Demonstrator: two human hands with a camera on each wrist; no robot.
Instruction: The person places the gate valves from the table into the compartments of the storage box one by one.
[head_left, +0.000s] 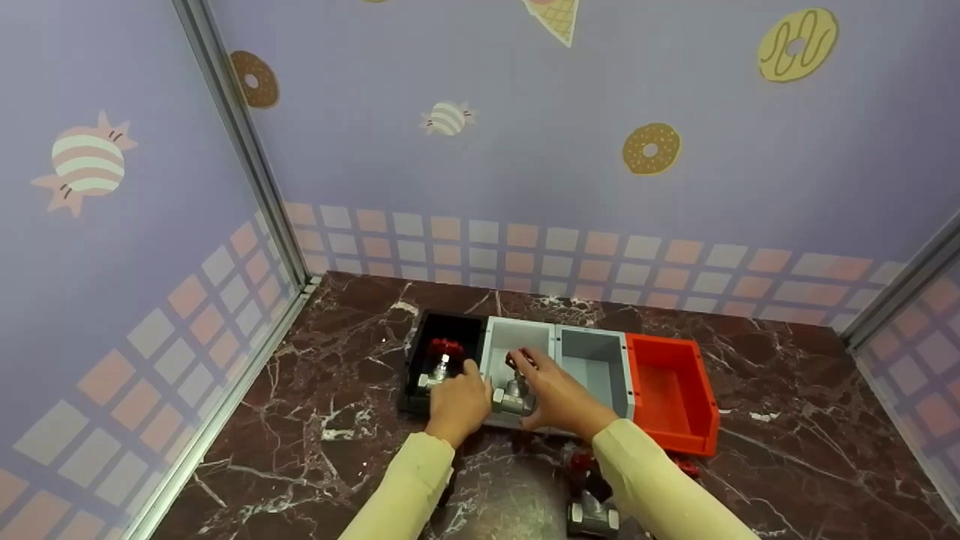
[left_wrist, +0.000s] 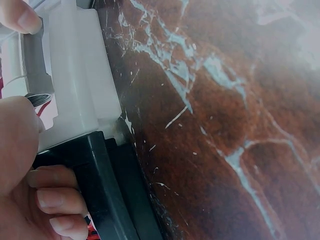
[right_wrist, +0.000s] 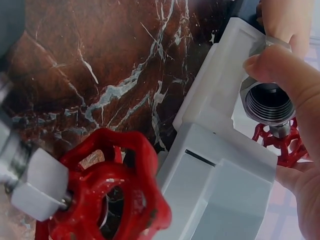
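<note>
My right hand (head_left: pixel 562 397) grips a metal valve (head_left: pixel 513 399) over the white bin (head_left: pixel 517 328). Its thumb lies on the valve body, and the other fingers reach around by the red handwheel (right_wrist: pixel 285 142). A threaded opening (right_wrist: pixel 270 104) faces the right wrist camera. My left hand (head_left: pixel 459 403) straddles the wall between the black bin (head_left: pixel 405 386) and the white one, thumb on the white side, other fingers curled on the black side. Whether it grasps the wall or touches the valve is unclear. Another valve (head_left: pixel 444 364) with a red handwheel lies inside the black bin.
A grey bin (head_left: pixel 592 334) and a red bin (head_left: pixel 709 405) continue the row to the right. On the marbled tabletop (head_left: pixel 337 480), a valve (head_left: pixel 592 517) lies near my right forearm, with more red showing beside the sleeve. Patterned walls (head_left: pixel 525 180) enclose the table.
</note>
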